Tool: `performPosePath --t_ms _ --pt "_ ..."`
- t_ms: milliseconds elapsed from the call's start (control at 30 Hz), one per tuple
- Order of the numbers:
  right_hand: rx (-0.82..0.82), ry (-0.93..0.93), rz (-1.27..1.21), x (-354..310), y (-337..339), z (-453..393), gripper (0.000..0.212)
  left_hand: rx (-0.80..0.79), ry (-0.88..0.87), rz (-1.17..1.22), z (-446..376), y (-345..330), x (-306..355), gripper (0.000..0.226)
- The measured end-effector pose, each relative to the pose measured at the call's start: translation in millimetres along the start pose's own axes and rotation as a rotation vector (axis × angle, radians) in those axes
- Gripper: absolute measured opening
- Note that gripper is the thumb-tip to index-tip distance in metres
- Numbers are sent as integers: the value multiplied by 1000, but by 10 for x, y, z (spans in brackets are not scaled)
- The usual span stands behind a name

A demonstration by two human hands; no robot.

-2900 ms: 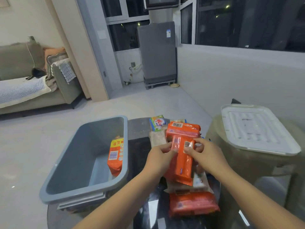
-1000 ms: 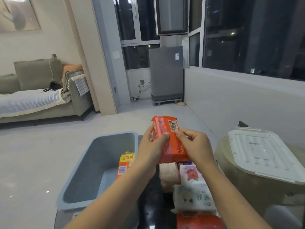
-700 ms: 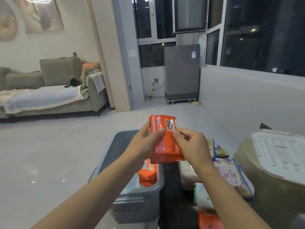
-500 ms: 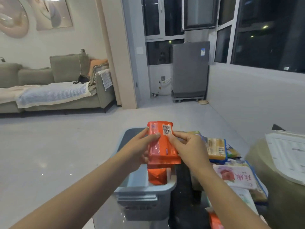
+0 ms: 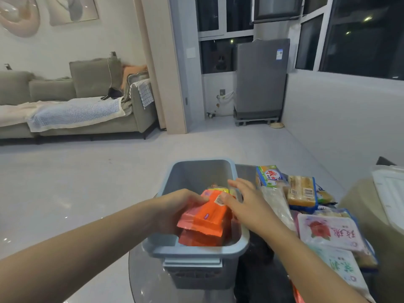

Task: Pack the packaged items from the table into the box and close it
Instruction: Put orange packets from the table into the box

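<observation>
A grey-blue plastic box (image 5: 197, 252) stands on the round glass table (image 5: 148, 278) in front of me. An orange packet (image 5: 204, 217) lies tilted inside the box, on top of another orange packet (image 5: 196, 239). My left hand (image 5: 175, 208) grips the upper packet from its left side. My right hand (image 5: 244, 203) rests over the packet's far right end, fingers spread, thumb touching it. Behind the packet a yellow-topped packet (image 5: 218, 189) shows inside the box. Several packaged items lie to the right of the box, among them a pink-flower packet (image 5: 328, 234).
On the table's right side lie a green-blue packet (image 5: 270, 176), a brown bar packet (image 5: 301, 191), a clear bag (image 5: 277, 204) and a white floral packet (image 5: 343, 267). The white box lid (image 5: 391, 193) rests on a stool at the far right. A sofa (image 5: 87, 110) stands far left.
Both hands lowered the orange packet from above the box down into it, onto the other orange packet. My right fingers have spread apart. The camera view shifted left.
</observation>
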State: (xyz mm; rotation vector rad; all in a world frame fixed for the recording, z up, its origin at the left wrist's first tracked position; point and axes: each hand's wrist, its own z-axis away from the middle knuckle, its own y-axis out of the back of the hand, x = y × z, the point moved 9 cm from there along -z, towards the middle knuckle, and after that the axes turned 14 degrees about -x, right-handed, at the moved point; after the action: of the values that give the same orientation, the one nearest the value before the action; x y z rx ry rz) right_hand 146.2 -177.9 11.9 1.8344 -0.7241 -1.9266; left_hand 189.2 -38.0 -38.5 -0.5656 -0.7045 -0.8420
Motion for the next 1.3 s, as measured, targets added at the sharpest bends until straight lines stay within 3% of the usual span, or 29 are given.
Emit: performPosePath --t_ms 333,533,767,1300 --pt "-216 -5 -19 77 -249 -10 56 -86 173 49 -196 -95 -326 24" --pt "-200 -3 -70 116 -240 -7 55 -122 195 -58 -336 -145 -416 38" --pt "-186 9 -56 119 -233 -34 59 -6 183 -224 -562 -81 -404 37" --pt "-181 50 -74 157 -214 -16 58 75 259 -272 -517 -112 -360 34"
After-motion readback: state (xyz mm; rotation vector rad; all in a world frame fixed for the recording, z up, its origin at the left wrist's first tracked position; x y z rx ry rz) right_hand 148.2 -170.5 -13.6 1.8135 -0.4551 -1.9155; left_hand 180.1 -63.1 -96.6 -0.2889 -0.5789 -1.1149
